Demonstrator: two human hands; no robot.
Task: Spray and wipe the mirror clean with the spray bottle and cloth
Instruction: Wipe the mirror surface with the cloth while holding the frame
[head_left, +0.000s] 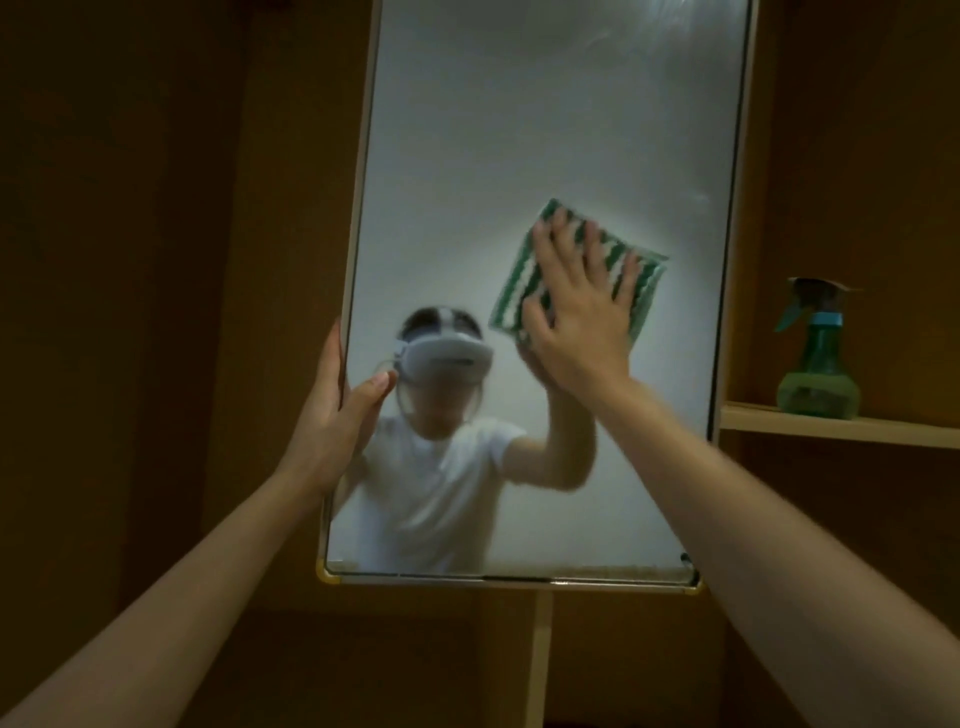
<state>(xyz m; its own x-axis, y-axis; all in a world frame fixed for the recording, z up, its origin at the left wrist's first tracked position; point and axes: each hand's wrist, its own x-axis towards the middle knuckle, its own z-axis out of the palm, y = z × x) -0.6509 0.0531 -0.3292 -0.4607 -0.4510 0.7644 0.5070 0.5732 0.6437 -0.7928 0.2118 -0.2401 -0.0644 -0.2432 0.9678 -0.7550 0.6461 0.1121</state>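
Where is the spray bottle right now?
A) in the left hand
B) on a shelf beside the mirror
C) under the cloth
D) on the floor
B: the spray bottle stands on the shelf right of the mirror; the left hand grips the mirror's edge, the right hand presses the cloth.

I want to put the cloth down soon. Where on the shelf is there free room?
The shelf is bare right of the spray bottle. The gap between the bottle and the mirror is narrow, so it is crowded there.
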